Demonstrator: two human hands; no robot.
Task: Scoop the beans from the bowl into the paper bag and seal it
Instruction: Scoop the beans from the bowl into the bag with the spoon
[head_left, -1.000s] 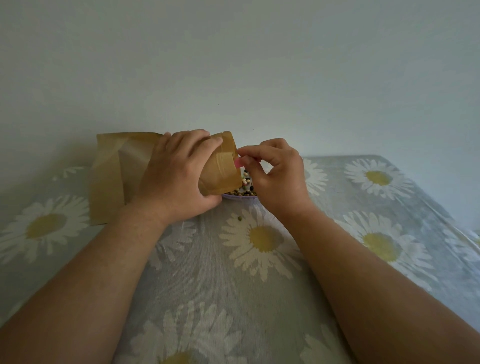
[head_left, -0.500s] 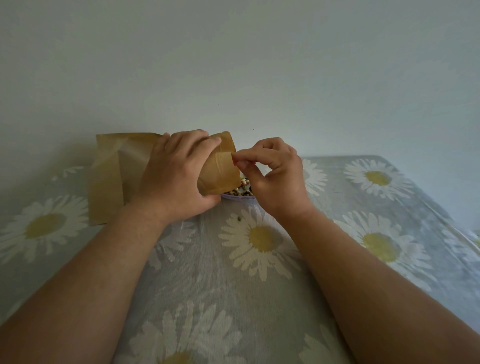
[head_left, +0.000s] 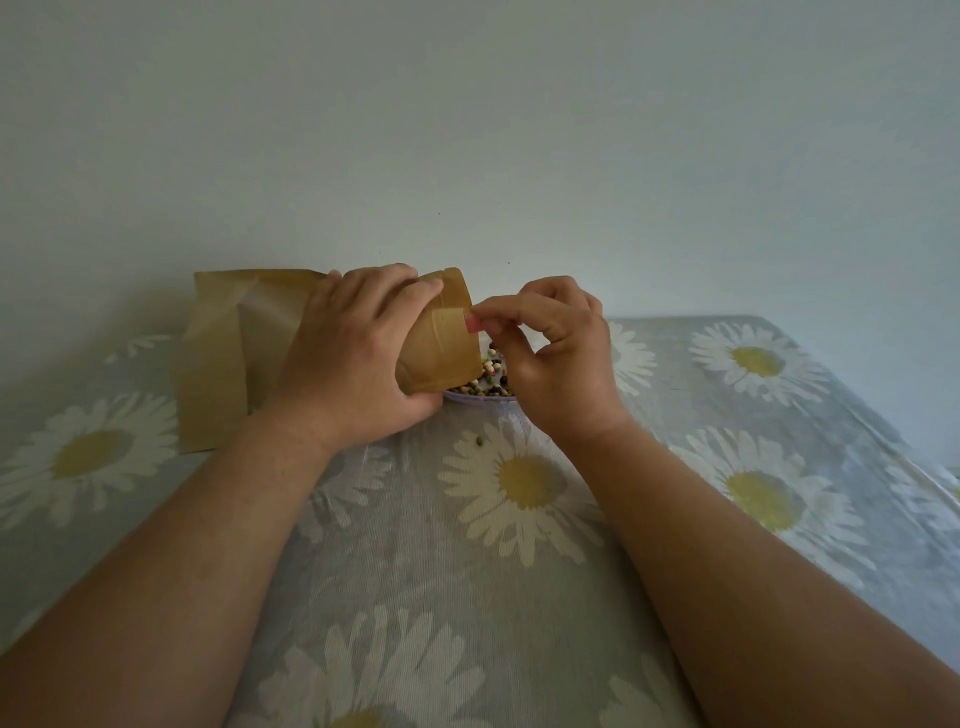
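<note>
My left hand grips a brown paper bag around its middle and holds it tilted above the table. My right hand pinches a small pink tab at the end of a strip on the bag's right edge. Behind the bag's lower corner sits a bowl of mixed beans, mostly hidden by the bag and my right hand. One green bean lies loose on the cloth in front of the bowl.
Another brown paper bag stands at the back left against the pale wall. The table carries a grey daisy-print cloth; its right edge runs diagonally down the right side.
My right thumb and finger have drawn slightly right from the bag's edge, and the pink tab shows again. My left hand and the bag have stayed put.
</note>
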